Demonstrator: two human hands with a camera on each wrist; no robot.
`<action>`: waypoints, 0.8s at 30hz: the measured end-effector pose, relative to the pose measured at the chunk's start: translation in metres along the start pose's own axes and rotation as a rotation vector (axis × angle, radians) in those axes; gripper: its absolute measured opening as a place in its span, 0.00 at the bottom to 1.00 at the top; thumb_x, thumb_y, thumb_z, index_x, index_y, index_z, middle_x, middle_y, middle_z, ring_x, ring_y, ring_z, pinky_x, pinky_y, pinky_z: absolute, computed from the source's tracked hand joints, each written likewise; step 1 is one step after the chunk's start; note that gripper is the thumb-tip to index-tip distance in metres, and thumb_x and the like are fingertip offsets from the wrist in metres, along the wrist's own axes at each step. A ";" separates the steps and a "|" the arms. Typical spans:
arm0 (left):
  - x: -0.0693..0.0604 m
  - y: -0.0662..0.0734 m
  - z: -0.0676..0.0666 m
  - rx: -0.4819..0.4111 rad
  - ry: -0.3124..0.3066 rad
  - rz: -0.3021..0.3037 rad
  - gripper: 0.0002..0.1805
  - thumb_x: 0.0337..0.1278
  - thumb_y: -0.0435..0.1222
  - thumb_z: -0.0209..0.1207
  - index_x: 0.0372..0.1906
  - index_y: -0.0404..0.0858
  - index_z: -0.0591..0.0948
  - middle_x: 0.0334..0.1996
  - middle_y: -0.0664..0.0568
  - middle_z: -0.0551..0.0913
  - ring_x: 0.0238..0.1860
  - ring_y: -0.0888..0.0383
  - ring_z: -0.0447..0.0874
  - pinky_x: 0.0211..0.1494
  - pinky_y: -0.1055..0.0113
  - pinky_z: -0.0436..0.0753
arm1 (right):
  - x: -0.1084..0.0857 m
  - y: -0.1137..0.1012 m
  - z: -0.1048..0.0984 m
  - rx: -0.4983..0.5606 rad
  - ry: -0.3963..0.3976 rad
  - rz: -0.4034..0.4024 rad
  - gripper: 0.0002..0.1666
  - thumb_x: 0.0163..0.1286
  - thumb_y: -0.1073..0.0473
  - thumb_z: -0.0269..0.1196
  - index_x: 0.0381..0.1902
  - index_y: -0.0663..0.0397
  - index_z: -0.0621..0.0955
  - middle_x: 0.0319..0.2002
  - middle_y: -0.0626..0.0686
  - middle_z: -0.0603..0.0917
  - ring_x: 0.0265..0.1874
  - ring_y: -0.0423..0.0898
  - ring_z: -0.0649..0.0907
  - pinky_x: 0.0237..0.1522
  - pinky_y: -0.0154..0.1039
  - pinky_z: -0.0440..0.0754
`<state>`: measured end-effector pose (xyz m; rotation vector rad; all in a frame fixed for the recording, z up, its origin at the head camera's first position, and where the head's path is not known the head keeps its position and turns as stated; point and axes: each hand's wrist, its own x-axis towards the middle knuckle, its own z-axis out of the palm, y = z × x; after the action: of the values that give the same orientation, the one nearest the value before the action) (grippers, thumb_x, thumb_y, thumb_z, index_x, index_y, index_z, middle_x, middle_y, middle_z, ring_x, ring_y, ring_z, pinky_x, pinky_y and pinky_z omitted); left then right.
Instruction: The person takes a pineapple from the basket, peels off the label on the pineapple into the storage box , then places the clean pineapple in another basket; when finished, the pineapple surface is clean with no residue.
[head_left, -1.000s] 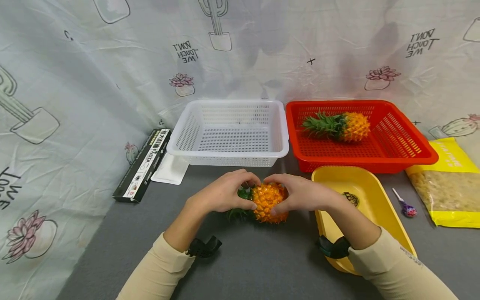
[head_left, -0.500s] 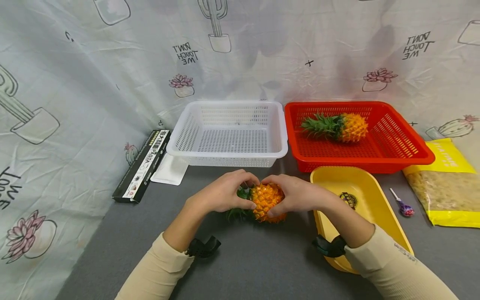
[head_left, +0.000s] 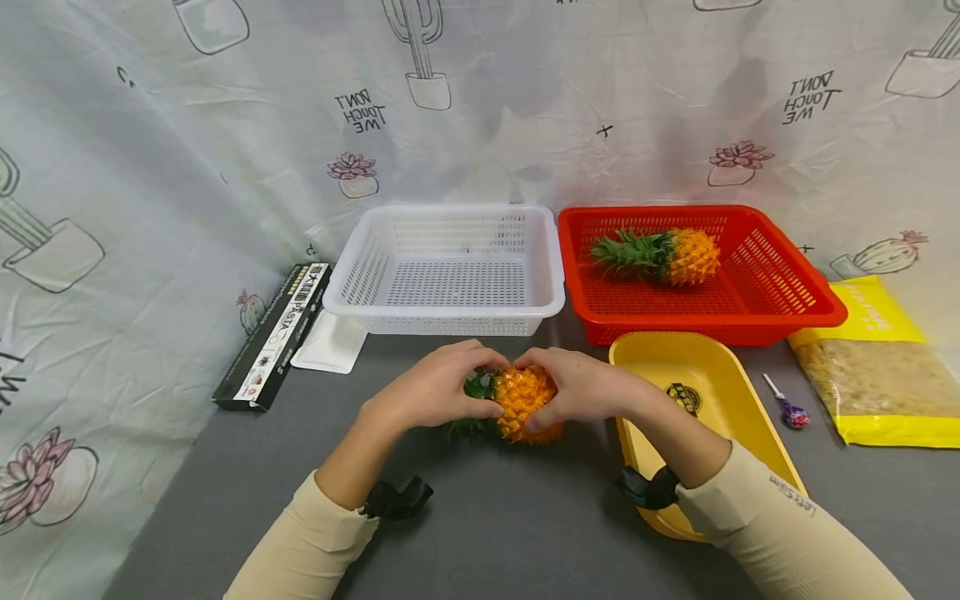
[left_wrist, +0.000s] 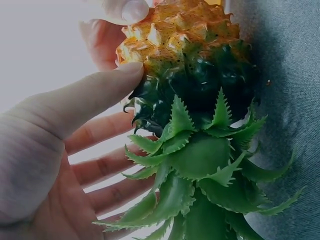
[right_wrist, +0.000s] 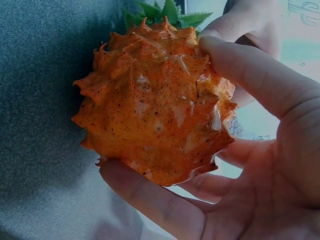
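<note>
A small pineapple (head_left: 523, 406) with an orange body and green crown lies on its side on the grey table, crown to the left. My left hand (head_left: 438, 389) holds it near the crown; in the left wrist view the thumb (left_wrist: 107, 87) presses where orange meets dark green, and the fingers reach behind the leaves (left_wrist: 200, 160). Around the rounded end, my right hand (head_left: 585, 385) grips the orange body (right_wrist: 150, 110) between thumb and fingers. Both hands partly cover the fruit. Another pineapple (head_left: 692, 257) lies in the red basket (head_left: 712, 327) at the back.
A white basket (head_left: 450, 312) stands back left of the red one. Below my right forearm sits a yellow tray (head_left: 720, 392). A lollipop (head_left: 793, 415) and a yellow bag (head_left: 885, 375) lie right. At left are a black pasta box (head_left: 273, 333) and a white packet (head_left: 330, 342).
The head view has shifted slightly, so the whole scene sits a little further left. Both hands keep their hold on the pineapple, which stays in place on the table.
</note>
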<state>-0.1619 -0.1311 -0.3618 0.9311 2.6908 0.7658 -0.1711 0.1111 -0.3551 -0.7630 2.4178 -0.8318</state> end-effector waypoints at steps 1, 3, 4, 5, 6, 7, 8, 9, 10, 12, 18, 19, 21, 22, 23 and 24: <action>0.000 0.000 -0.001 0.002 0.002 0.003 0.29 0.57 0.48 0.73 0.63 0.45 0.82 0.53 0.55 0.83 0.51 0.57 0.81 0.57 0.59 0.81 | 0.000 0.000 0.000 -0.001 0.000 0.003 0.45 0.54 0.50 0.78 0.67 0.54 0.74 0.53 0.52 0.81 0.48 0.49 0.79 0.49 0.43 0.83; 0.000 -0.001 -0.002 0.004 0.005 0.007 0.29 0.57 0.47 0.74 0.62 0.45 0.82 0.54 0.55 0.83 0.51 0.56 0.81 0.57 0.58 0.82 | 0.000 0.000 0.000 0.000 -0.001 0.004 0.45 0.54 0.51 0.78 0.67 0.54 0.74 0.53 0.53 0.81 0.47 0.48 0.79 0.49 0.43 0.83; 0.000 -0.001 -0.003 0.006 0.008 0.007 0.28 0.57 0.47 0.73 0.62 0.45 0.83 0.54 0.54 0.83 0.52 0.56 0.81 0.57 0.57 0.82 | 0.000 0.000 0.000 0.002 -0.002 0.002 0.45 0.55 0.51 0.78 0.67 0.55 0.74 0.53 0.53 0.81 0.47 0.48 0.79 0.49 0.43 0.83; -0.001 -0.001 -0.004 0.006 0.012 0.010 0.28 0.58 0.47 0.73 0.62 0.44 0.83 0.55 0.53 0.83 0.52 0.55 0.82 0.57 0.56 0.82 | 0.000 0.000 0.000 0.005 -0.003 0.001 0.44 0.55 0.51 0.78 0.67 0.55 0.73 0.52 0.53 0.81 0.47 0.48 0.79 0.49 0.42 0.83; -0.001 -0.002 -0.006 0.008 0.017 0.011 0.27 0.58 0.47 0.73 0.62 0.44 0.83 0.55 0.53 0.83 0.52 0.55 0.82 0.57 0.56 0.82 | 0.000 0.000 0.000 0.006 -0.005 -0.002 0.44 0.55 0.52 0.78 0.67 0.55 0.73 0.52 0.53 0.81 0.47 0.48 0.79 0.49 0.42 0.83; -0.001 -0.003 -0.007 0.013 0.027 0.012 0.27 0.58 0.47 0.73 0.62 0.44 0.83 0.55 0.52 0.83 0.53 0.54 0.82 0.58 0.55 0.81 | 0.000 -0.001 0.001 0.006 -0.006 -0.004 0.44 0.55 0.52 0.78 0.68 0.55 0.73 0.52 0.53 0.81 0.46 0.48 0.79 0.49 0.42 0.83; -0.001 -0.003 -0.009 0.024 0.037 0.015 0.27 0.59 0.46 0.73 0.61 0.43 0.83 0.55 0.51 0.84 0.54 0.53 0.82 0.58 0.54 0.81 | 0.000 -0.001 0.001 0.008 -0.007 -0.010 0.44 0.55 0.52 0.78 0.67 0.56 0.73 0.53 0.53 0.81 0.46 0.48 0.79 0.49 0.42 0.83; -0.002 -0.004 -0.012 0.033 0.048 0.015 0.26 0.59 0.46 0.72 0.61 0.42 0.83 0.55 0.50 0.84 0.54 0.52 0.82 0.59 0.53 0.81 | 0.000 -0.001 0.001 0.006 -0.008 -0.013 0.44 0.56 0.52 0.78 0.68 0.56 0.73 0.53 0.53 0.81 0.47 0.48 0.79 0.49 0.43 0.83; -0.001 -0.005 -0.014 0.043 0.061 0.012 0.26 0.60 0.45 0.72 0.61 0.42 0.83 0.55 0.50 0.84 0.55 0.51 0.82 0.60 0.53 0.81 | 0.000 -0.001 0.001 0.004 -0.007 -0.013 0.44 0.56 0.52 0.78 0.68 0.56 0.73 0.53 0.53 0.81 0.47 0.48 0.79 0.50 0.43 0.83; -0.001 -0.006 -0.019 0.061 0.096 0.005 0.24 0.61 0.45 0.71 0.60 0.41 0.83 0.55 0.50 0.84 0.56 0.50 0.83 0.60 0.52 0.81 | 0.000 -0.001 0.001 -0.004 -0.006 -0.011 0.44 0.56 0.52 0.78 0.68 0.56 0.73 0.54 0.53 0.80 0.47 0.48 0.79 0.51 0.44 0.83; 0.006 -0.013 -0.030 0.126 0.207 -0.026 0.19 0.66 0.41 0.68 0.58 0.40 0.84 0.55 0.47 0.84 0.57 0.47 0.82 0.61 0.49 0.80 | 0.001 -0.002 0.002 -0.019 -0.004 -0.005 0.44 0.56 0.51 0.77 0.68 0.56 0.72 0.53 0.54 0.81 0.48 0.49 0.79 0.52 0.45 0.83; 0.008 -0.015 -0.031 0.144 0.223 -0.031 0.18 0.67 0.40 0.67 0.58 0.40 0.84 0.55 0.46 0.84 0.57 0.46 0.81 0.62 0.49 0.79 | 0.001 -0.002 0.002 -0.019 -0.005 -0.005 0.44 0.56 0.51 0.77 0.67 0.57 0.72 0.53 0.54 0.81 0.48 0.49 0.79 0.52 0.45 0.83; 0.012 -0.016 -0.032 0.186 0.253 -0.041 0.18 0.66 0.37 0.67 0.58 0.40 0.84 0.54 0.46 0.84 0.57 0.45 0.81 0.62 0.49 0.78 | 0.002 -0.002 0.002 -0.020 -0.008 -0.002 0.44 0.56 0.51 0.77 0.67 0.57 0.72 0.53 0.54 0.81 0.47 0.49 0.79 0.51 0.45 0.82; 0.014 -0.017 -0.032 0.206 0.264 -0.048 0.17 0.66 0.36 0.67 0.58 0.40 0.85 0.53 0.46 0.84 0.56 0.45 0.81 0.61 0.48 0.78 | 0.001 -0.003 0.002 -0.022 -0.010 -0.005 0.44 0.56 0.51 0.77 0.67 0.58 0.72 0.53 0.54 0.81 0.47 0.49 0.79 0.51 0.45 0.82; 0.017 -0.017 -0.031 0.229 0.275 -0.055 0.17 0.66 0.36 0.67 0.58 0.41 0.85 0.52 0.46 0.84 0.55 0.45 0.80 0.60 0.49 0.78 | 0.001 -0.003 0.002 -0.020 -0.010 -0.001 0.44 0.56 0.51 0.77 0.67 0.57 0.72 0.53 0.54 0.81 0.47 0.49 0.79 0.51 0.45 0.82; 0.019 -0.018 -0.031 0.248 0.283 -0.060 0.17 0.66 0.36 0.67 0.58 0.41 0.85 0.52 0.46 0.83 0.54 0.45 0.80 0.59 0.49 0.78 | 0.001 -0.003 0.002 -0.021 -0.009 0.002 0.43 0.56 0.52 0.77 0.67 0.57 0.73 0.53 0.54 0.81 0.47 0.49 0.79 0.51 0.44 0.82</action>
<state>-0.1966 -0.1436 -0.3452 0.8423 3.1022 0.5997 -0.1692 0.1077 -0.3548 -0.7703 2.4229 -0.8012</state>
